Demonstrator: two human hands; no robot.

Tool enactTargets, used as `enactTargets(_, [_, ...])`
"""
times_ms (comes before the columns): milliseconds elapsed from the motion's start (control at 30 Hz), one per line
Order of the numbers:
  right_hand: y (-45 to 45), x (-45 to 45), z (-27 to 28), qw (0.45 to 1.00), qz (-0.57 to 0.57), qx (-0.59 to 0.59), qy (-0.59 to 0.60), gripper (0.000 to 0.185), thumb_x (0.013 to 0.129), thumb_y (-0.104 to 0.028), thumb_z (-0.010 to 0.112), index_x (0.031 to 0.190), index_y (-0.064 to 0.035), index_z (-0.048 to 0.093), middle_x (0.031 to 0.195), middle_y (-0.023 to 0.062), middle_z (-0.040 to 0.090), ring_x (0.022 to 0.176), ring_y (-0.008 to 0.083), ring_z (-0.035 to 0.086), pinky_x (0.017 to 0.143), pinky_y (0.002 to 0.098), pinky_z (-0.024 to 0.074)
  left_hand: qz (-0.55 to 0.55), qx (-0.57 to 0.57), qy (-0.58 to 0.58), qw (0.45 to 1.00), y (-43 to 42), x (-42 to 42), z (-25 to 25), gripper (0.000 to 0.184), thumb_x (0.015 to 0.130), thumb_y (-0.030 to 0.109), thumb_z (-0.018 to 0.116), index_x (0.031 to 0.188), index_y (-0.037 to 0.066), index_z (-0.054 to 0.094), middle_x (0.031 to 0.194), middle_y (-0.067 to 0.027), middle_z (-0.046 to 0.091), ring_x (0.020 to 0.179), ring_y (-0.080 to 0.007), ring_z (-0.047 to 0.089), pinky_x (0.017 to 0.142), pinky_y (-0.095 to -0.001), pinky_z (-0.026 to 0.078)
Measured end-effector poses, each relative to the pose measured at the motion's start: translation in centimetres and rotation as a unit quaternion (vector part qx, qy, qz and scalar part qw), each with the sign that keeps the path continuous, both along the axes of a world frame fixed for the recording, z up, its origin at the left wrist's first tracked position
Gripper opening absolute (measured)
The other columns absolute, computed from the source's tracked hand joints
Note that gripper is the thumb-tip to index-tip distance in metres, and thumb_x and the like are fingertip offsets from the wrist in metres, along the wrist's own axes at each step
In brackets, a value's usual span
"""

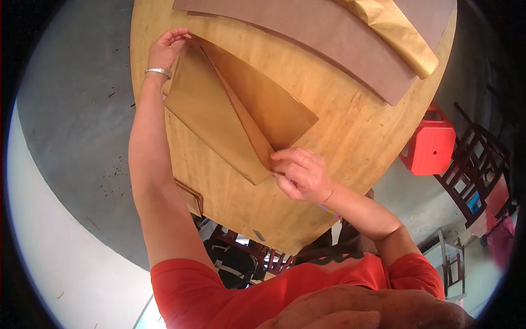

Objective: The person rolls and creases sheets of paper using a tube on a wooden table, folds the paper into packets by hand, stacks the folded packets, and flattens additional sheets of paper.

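Folded brown sheet [205, 104] was held on wooden tbl [339, 126], layers parted. Far corner was pinched betw. thumb & fingers of L hand [167, 48]; nr. end was gripped by R hand [301, 172], fingers curled nearly closed. Purplish sheet [329, 38] was seen nr. far edge.

- decent lane of bare tabletop [350, 126] between the gold sheet [211, 109] and the brown paper [312, 30] up top
- open space beside the right hand [301, 174] too, red stool [433, 148] sits past the edge
- left arm [150, 148] kinda walls off the left side
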State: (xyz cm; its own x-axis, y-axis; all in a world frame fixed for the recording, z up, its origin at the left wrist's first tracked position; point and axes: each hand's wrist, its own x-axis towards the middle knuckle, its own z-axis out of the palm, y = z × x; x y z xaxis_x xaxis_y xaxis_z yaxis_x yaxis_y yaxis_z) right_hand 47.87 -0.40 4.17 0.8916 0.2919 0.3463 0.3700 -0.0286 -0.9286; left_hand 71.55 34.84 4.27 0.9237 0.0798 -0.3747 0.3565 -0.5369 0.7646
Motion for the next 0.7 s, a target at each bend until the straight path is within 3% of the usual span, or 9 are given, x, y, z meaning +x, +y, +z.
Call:
enactTargets(167, [-0.5,-0.3,0.7,0.989,-0.024,0.049,0.141,0.012,0.070,0.003,0.064,0.081,-0.0022,0.061,0.087,0.0119,0.066,0.082,0.0281,0.066,0.069,0.0362,0.0526,0.026,-0.026,-0.035,0.999,1.0,-0.5,1.8,0.025,0.087,-0.006,0.054,0.111,-0.001,0.061,0.099,-0.0058,0.066,0.091,-0.0144,0.064,0.089,-0.0251,0.049])
enactTargets(267, [-0.5,-0.1,1.0,0.978,-0.016,0.104,0.179,0.006,0.077,0.003,0.060,0.081,-0.0019,0.059,0.084,0.0127,0.066,0.097,0.0296,0.063,0.081,0.0393,0.0499,0.027,-0.049,-0.039,0.998,2.7,-1.1,3.1,0.025,0.089,-0.004,0.052,0.113,-0.003,0.058,0.096,-0.0069,0.065,0.092,-0.0183,0.064,0.088,-0.0283,0.051])
enactTargets(333, [-0.5,0.0,1.2,0.921,0.060,0.212,0.322,0.003,0.082,0.000,0.056,0.085,-0.0014,0.056,0.102,0.0153,0.065,0.113,0.0289,0.055,0.094,0.0411,0.0424,0.045,-0.059,-0.030,0.997,3.5,-1.6,3.8,0.026,0.090,-0.004,0.051,0.115,-0.004,0.056,0.093,-0.0064,0.063,0.092,-0.0207,0.065,0.085,-0.0320,0.054])
enactTargets(367, [-0.3,0.1,1.3,0.921,0.060,0.211,0.323,0.003,0.082,0.000,0.056,0.085,-0.0014,0.056,0.102,0.0153,0.065,0.113,0.0289,0.055,0.094,0.0411,0.0424,0.045,-0.059,-0.030,0.997,3.8,-1.8,4.1,0.026,0.090,-0.004,0.051,0.115,-0.004,0.056,0.093,-0.0064,0.063,0.092,-0.0207,0.065,0.085,-0.0320,0.054])
enactTargets(433, [0.5,0.5,1.4,0.870,0.103,0.291,0.384,0.004,0.086,-0.002,0.052,0.088,-0.0020,0.055,0.122,0.0163,0.057,0.120,0.0262,0.049,0.099,0.0397,0.0378,0.069,-0.036,-0.029,0.997,4.1,-2.0,4.7,0.028,0.088,-0.005,0.051,0.115,-0.003,0.058,0.094,-0.0048,0.063,0.089,-0.0163,0.064,0.082,-0.0280,0.053])
enactTargets(467, [0.9,0.3,1.2,0.870,0.104,0.291,0.384,0.004,0.086,-0.002,0.052,0.088,-0.0020,0.055,0.122,0.0163,0.057,0.120,0.0262,0.049,0.099,0.0397,0.0378,0.069,-0.036,-0.029,0.997,4.1,-2.1,4.7,0.028,0.088,-0.005,0.051,0.115,-0.003,0.058,0.094,-0.0048,0.063,0.089,-0.0163,0.064,0.082,-0.0280,0.053])
enactTargets(533, [1.9,-0.1,0.9,0.751,0.142,0.428,0.483,0.010,0.089,-0.003,0.049,0.094,-0.0020,0.056,0.136,0.0150,0.047,0.121,0.0206,0.047,0.100,0.0357,0.0368,0.053,0.021,-0.039,0.998,4.2,-2.2,4.7,0.031,0.085,-0.007,0.051,0.114,0.000,0.060,0.096,-0.0019,0.064,0.086,-0.0107,0.062,0.079,-0.0229,0.051])
enactTargets(667, [1.8,0.1,1.8,0.697,0.070,0.374,0.608,0.013,0.091,-0.005,0.048,0.100,-0.0012,0.057,0.123,0.0096,0.055,0.109,0.0118,0.051,0.094,0.0304,0.0387,-0.008,0.170,-0.036,0.985,4.3,-0.8,0.5,0.033,0.083,-0.006,0.054,0.113,0.003,0.063,0.096,0.0012,0.064,0.084,-0.0066,0.059,0.075,-0.0192,0.048])
enactTargets(700, [1.9,0.0,1.2,0.718,0.022,0.366,0.591,0.014,0.092,-0.005,0.050,0.103,-0.0008,0.057,0.113,0.0057,0.056,0.099,0.0087,0.050,0.088,0.0270,0.0398,-0.007,0.169,-0.037,0.985,4.7,-0.5,-0.5,0.033,0.083,-0.006,0.054,0.113,0.003,0.063,0.096,0.0012,0.064,0.084,-0.0066,0.059,0.075,-0.0192,0.048])
